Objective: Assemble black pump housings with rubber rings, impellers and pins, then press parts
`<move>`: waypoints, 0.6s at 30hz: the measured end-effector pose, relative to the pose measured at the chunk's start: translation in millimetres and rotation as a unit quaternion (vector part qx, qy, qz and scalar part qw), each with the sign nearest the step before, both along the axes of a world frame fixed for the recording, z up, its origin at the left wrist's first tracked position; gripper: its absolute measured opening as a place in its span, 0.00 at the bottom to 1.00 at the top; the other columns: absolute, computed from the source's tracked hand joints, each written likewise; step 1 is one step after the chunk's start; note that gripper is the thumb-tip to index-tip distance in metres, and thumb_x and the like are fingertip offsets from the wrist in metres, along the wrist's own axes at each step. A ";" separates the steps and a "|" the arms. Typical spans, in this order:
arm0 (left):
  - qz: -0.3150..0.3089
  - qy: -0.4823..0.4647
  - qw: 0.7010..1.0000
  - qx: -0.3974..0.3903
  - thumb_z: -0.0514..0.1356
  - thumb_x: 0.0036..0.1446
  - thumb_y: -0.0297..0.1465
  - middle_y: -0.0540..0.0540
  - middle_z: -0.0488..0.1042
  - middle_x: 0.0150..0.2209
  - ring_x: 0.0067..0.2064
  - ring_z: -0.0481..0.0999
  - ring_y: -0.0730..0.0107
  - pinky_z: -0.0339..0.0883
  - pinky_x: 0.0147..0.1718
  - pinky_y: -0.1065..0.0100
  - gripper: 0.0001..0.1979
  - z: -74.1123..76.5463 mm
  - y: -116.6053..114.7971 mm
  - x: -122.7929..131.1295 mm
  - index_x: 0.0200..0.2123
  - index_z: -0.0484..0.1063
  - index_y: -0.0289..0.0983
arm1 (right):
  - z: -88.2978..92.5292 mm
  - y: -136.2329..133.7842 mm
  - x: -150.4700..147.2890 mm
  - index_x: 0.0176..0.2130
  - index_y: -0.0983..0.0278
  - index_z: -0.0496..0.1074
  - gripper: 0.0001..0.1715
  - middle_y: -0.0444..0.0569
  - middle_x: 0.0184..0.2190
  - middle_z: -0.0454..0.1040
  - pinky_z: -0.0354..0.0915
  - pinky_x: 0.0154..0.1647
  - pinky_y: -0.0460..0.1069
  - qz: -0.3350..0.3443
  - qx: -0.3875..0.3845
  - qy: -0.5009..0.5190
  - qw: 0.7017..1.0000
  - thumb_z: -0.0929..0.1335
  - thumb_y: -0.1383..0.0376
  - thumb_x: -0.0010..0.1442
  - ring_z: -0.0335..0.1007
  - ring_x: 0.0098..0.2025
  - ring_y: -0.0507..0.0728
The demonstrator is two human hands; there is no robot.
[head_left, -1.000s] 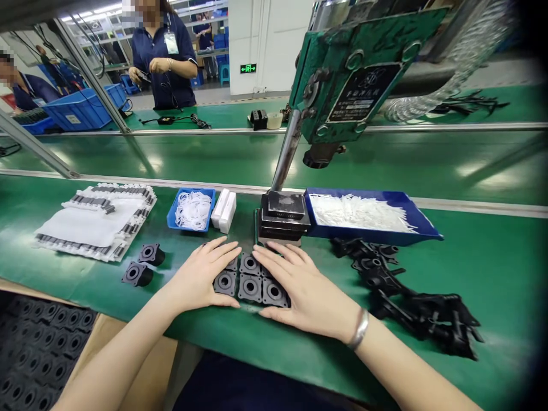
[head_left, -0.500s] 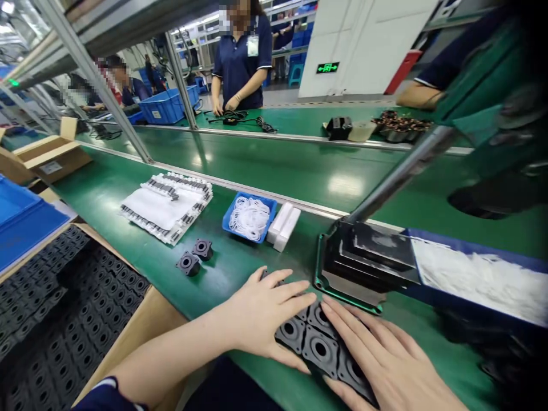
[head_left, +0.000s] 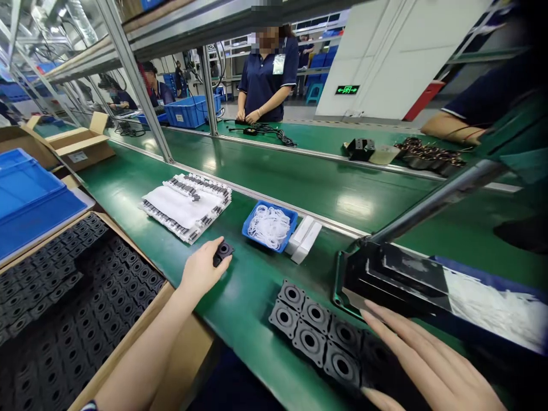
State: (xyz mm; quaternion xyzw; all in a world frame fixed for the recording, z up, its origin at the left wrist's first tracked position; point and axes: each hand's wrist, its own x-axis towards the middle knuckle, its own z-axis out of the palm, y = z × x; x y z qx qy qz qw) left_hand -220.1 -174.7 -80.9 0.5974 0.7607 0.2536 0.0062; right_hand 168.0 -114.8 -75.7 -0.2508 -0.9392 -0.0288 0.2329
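My left hand (head_left: 200,270) reaches out to the left over the green bench and closes on a black square part (head_left: 222,252) with a round hole. A block of several such black parts (head_left: 314,334) lies packed together near the bench's front edge. My right hand (head_left: 422,362) lies flat on the right end of that block, fingers stretched out. Behind it stands the black base of a press (head_left: 385,277) with its metal column.
A cardboard box of black parts (head_left: 64,291) sits at lower left beside blue trays (head_left: 29,200). On the bench are a white sheet edged with small parts (head_left: 186,205), a small blue tray of white rings (head_left: 269,225), white blocks (head_left: 305,238) and a tray of white pieces (head_left: 492,305). People work across the conveyor.
My left hand left the block of parts and moved left onto a loose black part. The view swung left. My right hand stays on the block.
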 end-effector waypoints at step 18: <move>-0.364 -0.007 0.931 0.012 0.66 0.49 0.54 0.32 0.42 0.72 0.73 0.36 0.41 0.37 0.68 0.38 0.60 7.3 -9.2 12.2 0.71 0.30 0.44 | 10.2 -23.0 17.2 0.69 0.61 0.53 0.35 0.53 0.67 0.58 0.70 0.57 0.60 -0.057 -0.035 -0.041 0.997 0.59 0.51 0.69 0.64 0.63 0.65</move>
